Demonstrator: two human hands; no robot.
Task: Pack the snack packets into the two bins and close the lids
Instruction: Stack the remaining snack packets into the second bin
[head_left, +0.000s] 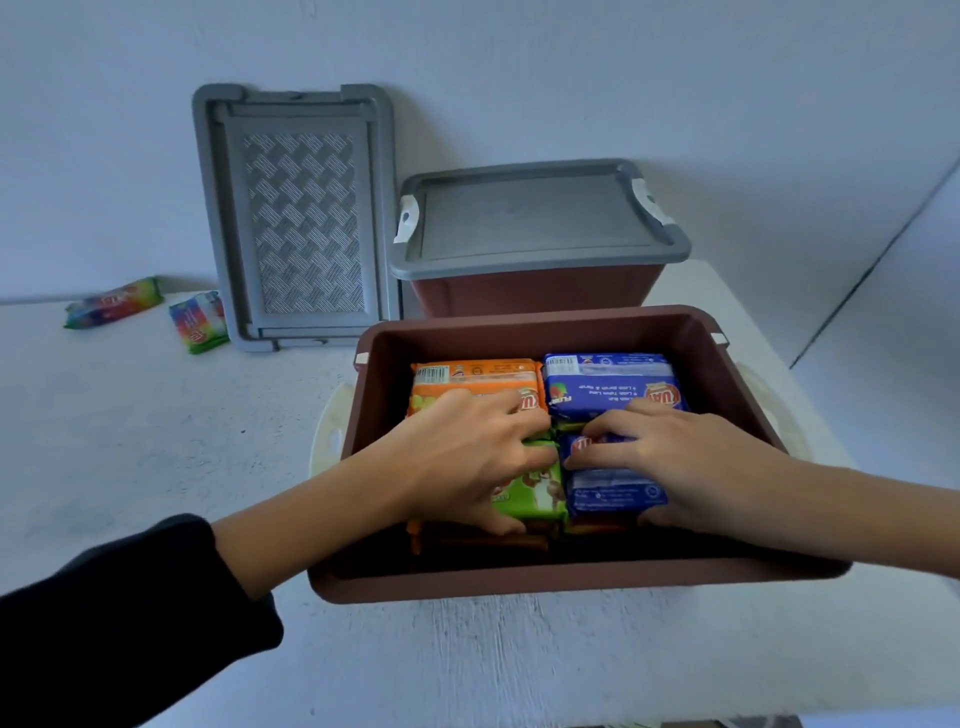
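Hands work side by side inside the open bin (519, 584): the left hand (462, 457) curls round the green packet (543, 496), thumb at its near edge, and the right hand (680, 462) hooks its fingers over the near blue packet (615, 491), the two packets touching. Just beyond the knuckles lie an orange packet (475, 379) and a far blue packet (613, 387). Further back stands the closed bin (530, 293); the loose lid (301, 218) leans on the wall, and two stray packets (111, 303) lie well off to the left on the table (156, 467).

To my eye the risk is a crooked wedge – a packet left proud would stop the lid seating – and hard squeezing could crush the snacks.

Lower layers, the right thumb and the closed bin's contents are hidden
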